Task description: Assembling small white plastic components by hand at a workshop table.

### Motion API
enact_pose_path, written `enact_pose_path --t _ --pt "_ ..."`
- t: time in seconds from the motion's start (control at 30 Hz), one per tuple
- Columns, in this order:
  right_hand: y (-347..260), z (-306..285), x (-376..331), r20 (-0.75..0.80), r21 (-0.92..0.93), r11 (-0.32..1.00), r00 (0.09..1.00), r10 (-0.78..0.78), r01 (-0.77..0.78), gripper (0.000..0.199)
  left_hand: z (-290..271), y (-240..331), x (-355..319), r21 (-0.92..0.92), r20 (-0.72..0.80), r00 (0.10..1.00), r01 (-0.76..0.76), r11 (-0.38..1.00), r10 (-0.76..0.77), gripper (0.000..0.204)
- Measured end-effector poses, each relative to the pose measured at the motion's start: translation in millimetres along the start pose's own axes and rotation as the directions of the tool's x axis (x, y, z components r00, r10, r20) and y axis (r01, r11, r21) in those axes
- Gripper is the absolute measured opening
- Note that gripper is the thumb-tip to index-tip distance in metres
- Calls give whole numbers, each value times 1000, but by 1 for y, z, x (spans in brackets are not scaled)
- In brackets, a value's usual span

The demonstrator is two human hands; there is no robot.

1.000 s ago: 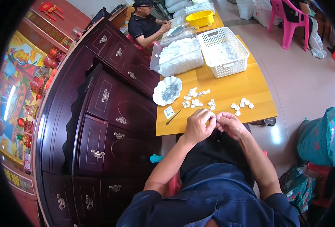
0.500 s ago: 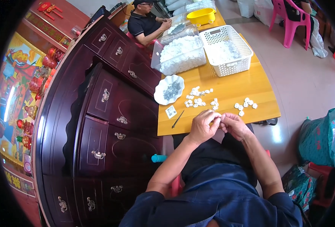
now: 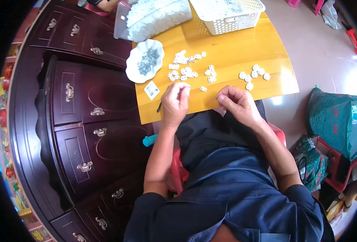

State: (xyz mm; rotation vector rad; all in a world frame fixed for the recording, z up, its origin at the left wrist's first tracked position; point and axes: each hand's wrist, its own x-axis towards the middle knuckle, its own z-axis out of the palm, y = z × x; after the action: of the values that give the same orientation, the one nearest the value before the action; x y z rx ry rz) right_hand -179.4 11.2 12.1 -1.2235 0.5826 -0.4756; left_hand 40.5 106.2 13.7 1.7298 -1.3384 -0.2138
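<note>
My left hand (image 3: 175, 104) is over the table's near edge, thumb and fingers pressed together; whatever is between them is too small to make out. To its right and apart from it, my right hand (image 3: 239, 105) hovers at the same edge with curled fingers and thumb against the forefinger. What it may hold is hidden. One small white plastic piece with two holes (image 3: 203, 89) lies between the hands. Several like it form a loose pile (image 3: 182, 58) beyond the left hand, and another group (image 3: 255, 74) lies beyond the right. A thin black tool (image 3: 159, 107) is beside my left wrist.
A white scalloped dish (image 3: 132, 64) holds small grey pieces, with a printed white card (image 3: 151, 90) near it. Farther back stand a clear bin of white parts (image 3: 160, 18) and a white perforated basket (image 3: 233, 25). A dark wooden cabinet (image 3: 118, 86) borders the left.
My hands were together at the fingertips and have moved apart, left hand leftward. A single white piece now lies on the table between them. The view has tilted down toward my body.
</note>
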Motion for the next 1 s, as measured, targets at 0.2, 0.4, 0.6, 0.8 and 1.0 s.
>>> enact_pose_path --t 0.2,0.4,0.6,0.8,1.0 --pt "-9 10 21 -107 -607 772 944 -312 186 12 3 -20 2 -19 73 994 78 997 -77 6" --pt "-10 21 59 -45 -803 563 921 -388 197 9 6 -34 -5 -142 48 988 152 978 -147 6" --pt "-12 27 76 15 -833 517 942 -335 198 13 8 -43 -9 -324 7 973 220 920 -230 7" --pt "0 34 67 -8 -887 443 954 -299 132 13 2 -42 -6 -278 78 978 210 937 -196 11" --pt "5 38 70 25 -915 373 943 -332 156 11 3 -38 -1 -251 84 983 179 951 -163 12"
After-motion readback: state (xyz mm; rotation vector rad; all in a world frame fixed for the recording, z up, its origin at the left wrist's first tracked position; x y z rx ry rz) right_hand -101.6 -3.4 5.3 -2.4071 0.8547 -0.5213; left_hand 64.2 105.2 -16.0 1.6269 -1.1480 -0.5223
